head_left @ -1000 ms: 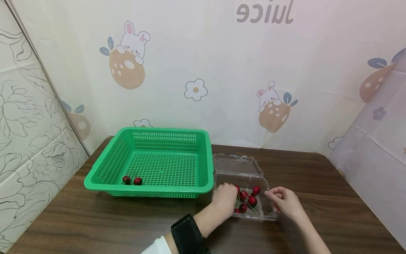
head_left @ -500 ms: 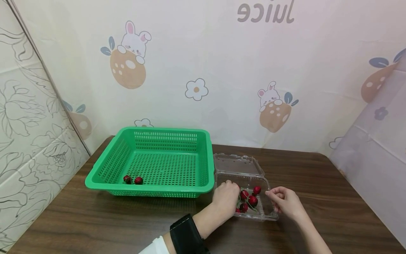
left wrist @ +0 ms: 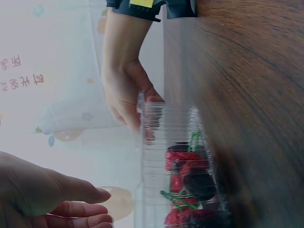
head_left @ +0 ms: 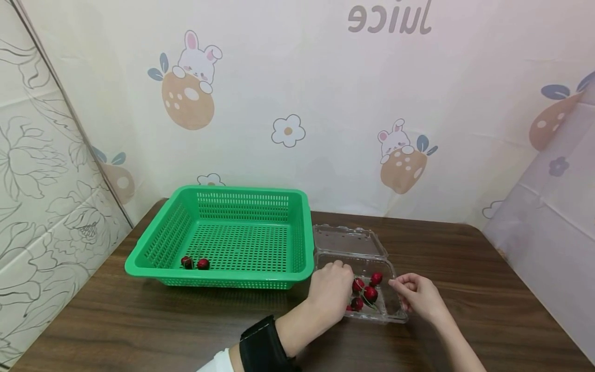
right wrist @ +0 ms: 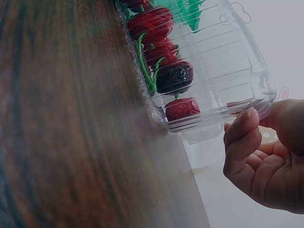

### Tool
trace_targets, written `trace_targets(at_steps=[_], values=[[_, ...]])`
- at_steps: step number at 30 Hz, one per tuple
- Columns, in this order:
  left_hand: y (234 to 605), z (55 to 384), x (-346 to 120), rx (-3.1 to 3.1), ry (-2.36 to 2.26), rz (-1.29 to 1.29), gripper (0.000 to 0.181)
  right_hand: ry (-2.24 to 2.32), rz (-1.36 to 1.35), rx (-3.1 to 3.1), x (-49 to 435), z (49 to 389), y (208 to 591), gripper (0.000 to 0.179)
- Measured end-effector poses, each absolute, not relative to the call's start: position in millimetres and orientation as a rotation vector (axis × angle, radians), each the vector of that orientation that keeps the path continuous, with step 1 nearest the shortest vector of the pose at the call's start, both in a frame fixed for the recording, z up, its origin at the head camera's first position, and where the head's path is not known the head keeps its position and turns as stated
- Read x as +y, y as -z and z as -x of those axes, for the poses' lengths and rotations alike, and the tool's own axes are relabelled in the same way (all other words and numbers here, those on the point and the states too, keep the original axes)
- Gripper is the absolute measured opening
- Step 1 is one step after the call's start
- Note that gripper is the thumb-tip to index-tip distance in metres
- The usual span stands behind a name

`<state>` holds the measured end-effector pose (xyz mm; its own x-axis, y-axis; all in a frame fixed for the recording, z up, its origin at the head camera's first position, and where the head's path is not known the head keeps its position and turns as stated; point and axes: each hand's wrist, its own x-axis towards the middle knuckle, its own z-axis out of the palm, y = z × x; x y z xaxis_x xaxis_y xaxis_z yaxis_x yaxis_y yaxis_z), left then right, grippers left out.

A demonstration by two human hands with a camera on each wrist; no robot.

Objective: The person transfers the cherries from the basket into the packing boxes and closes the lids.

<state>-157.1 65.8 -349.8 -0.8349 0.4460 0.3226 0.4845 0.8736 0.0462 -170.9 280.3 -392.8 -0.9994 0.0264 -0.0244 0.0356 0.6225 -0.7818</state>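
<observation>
A clear plastic clamshell box (head_left: 390, 316) stands on the table with its lid (head_left: 348, 241) laid back. Several dark red cherries (head_left: 370, 294) with green stems lie in it. My right hand (head_left: 418, 297) pinches the box's right rim between thumb and fingers, as the right wrist view shows too. Over the left side of the box is my left hand (head_left: 331, 290), covering part of the fruit. In the left wrist view, the left hand's fingers (left wrist: 78, 209) are loosely extended above the box wall, and nothing shows between them and the thumb.
A green plastic basket (head_left: 218, 277) stands left of the box, close against it. Two cherries (head_left: 203, 264) lie at its front left. A dark wood table (head_left: 460, 268) carries everything, with a printed curtain (head_left: 325, 165) behind.
My left hand has shifted slightly up and to the right over the box, its forearm moving a little left. My right hand keeps its hold on the rim.
</observation>
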Motion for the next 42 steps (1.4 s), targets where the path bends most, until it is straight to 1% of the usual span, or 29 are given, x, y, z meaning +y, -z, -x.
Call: trace_targets(at_steps=[6, 13, 20, 36, 42], values=[[341, 154, 58, -2.662, 0.225, 0.716, 0.014, 1.348, -0.032, 2.829, 280, 171, 393, 0.026], [330, 151, 47, -2.578, 0.249, 0.707, 0.014, 1.352, -0.057, 2.807, 279, 170, 391, 0.031], [321, 153, 31, -2.499, 0.256, 0.671, 0.013, 1.343, -0.082, 2.814, 280, 171, 391, 0.028], [317, 172, -17, -2.567, 0.389, 0.592, 0.011, 1.347, -0.074, 2.802, 280, 171, 390, 0.030], [319, 182, -36, -2.672, 0.425, 0.556, 0.014, 1.357, -0.084, 2.794, 279, 171, 391, 0.030]])
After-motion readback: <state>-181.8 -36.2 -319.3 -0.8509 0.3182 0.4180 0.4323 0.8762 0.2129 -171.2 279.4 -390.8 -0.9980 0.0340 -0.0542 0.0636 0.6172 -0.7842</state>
